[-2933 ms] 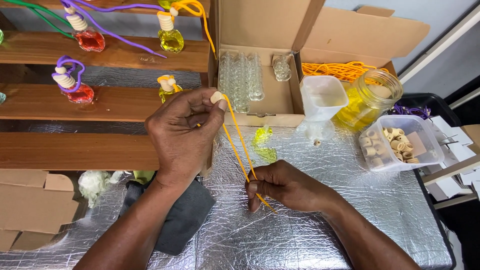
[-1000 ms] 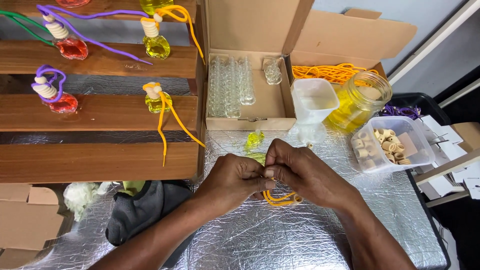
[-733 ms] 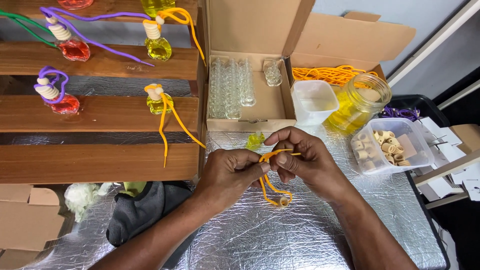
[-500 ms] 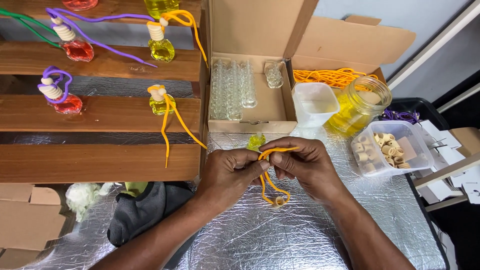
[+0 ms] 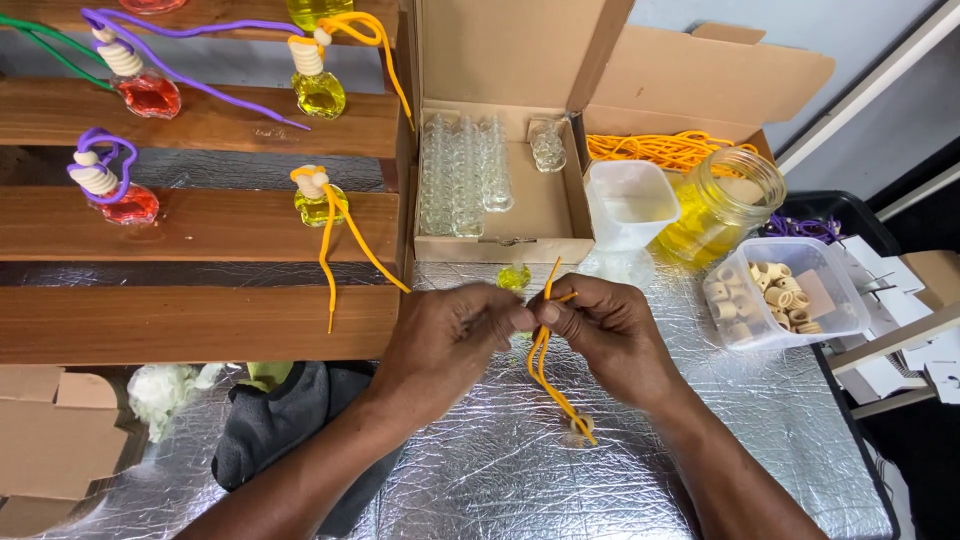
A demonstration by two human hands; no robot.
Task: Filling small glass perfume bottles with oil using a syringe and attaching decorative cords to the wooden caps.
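Both of my hands meet over the silver foil table [image 5: 480, 480]. My left hand [image 5: 445, 340] and my right hand [image 5: 605, 335] pinch the upper end of a looped orange cord [image 5: 545, 365]. The cord hangs down to a small pale cap [image 5: 580, 428] lying on the foil. Its two free ends stick up between my fingers. A small bottle of yellow liquid [image 5: 514, 277] stands on the foil just behind my hands.
Wooden steps [image 5: 200, 230] on the left carry little red and yellow bottles with purple, green and orange cords. An open cardboard box [image 5: 500, 180] holds empty glass bottles. To the right are a jar of yellow liquid [image 5: 715, 205], a tub of wooden caps [image 5: 780, 295] and spare orange cords [image 5: 670, 150].
A yellow bottle with an orange cord now stands on the middle step. My hands came together low over the foil, then lifted and pulled the orange cord out longer.
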